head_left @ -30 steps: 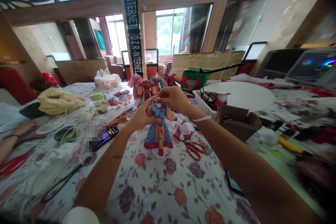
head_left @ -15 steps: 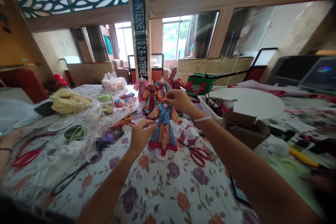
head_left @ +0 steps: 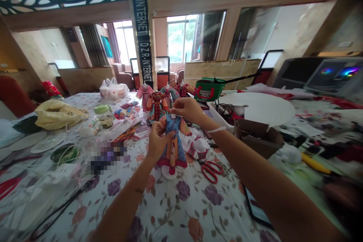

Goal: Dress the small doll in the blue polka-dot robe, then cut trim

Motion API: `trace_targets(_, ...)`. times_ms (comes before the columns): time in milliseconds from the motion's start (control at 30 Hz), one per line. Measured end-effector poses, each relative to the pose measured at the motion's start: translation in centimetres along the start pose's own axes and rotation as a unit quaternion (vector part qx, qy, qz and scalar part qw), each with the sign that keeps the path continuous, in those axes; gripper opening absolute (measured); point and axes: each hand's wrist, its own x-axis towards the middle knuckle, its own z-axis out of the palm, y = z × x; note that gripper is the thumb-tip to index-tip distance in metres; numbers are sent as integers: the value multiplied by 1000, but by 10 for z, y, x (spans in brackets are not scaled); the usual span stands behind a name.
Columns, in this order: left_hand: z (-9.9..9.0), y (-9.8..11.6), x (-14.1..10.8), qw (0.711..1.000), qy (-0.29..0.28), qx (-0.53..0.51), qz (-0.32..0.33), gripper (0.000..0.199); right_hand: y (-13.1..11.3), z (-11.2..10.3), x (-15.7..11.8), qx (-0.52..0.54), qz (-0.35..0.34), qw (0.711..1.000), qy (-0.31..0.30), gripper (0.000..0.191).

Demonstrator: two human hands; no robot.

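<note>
- Dress, miniature, in blue dotted cloth with orange panels and a crimson hem [head_left: 180, 153]: in the head view it hangs nearly upright on a white stand with a round base [head_left: 169, 174], about midway between the left and right edges of the flower-covered bench [head_left: 227, 215].
- Left hand [head_left: 159, 140]: grasps the dress at its side, thumb across the front near the waist.
- Right hand [head_left: 188, 109]: fingertips pinched on the stand's neck, just above the collar; the exact contact is partly hidden.
- Handling, as I judge it: a steady neck grip lets the base sit flat; the left thumb should press lightly, since such cloth probably creases, and avoid dragging the sleeve.
- Toward the right edge: red-handled metal scissors [head_left: 206, 165] lie near the dress; wrists are best kept clear.
- Toward the far edge: a red-and-teal miniature robe [head_left: 157, 109] stands just beyond the hands.
</note>
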Motion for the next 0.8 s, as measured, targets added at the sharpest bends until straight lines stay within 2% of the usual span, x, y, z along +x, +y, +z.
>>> trace_targets(400, -4, -2, -3, 1000, 8, 12, 17, 40, -7, -2, -7, 36, -11, 998, -40, 22)
trace_targets(633, -4, -4, -5, 999, 9, 29, 11, 39, -10, 1, -8, 65, 5, 997, -43, 30)
trace_targets(733, -6, 2, -5, 1000, 11, 16, 14, 42, -11, 1, -5, 66, -3, 997, -29, 25)
trace_targets(800, -16, 8, -4, 1000, 7, 7, 27, 43, -14, -4, 1, 47, -13, 999, -7, 18)
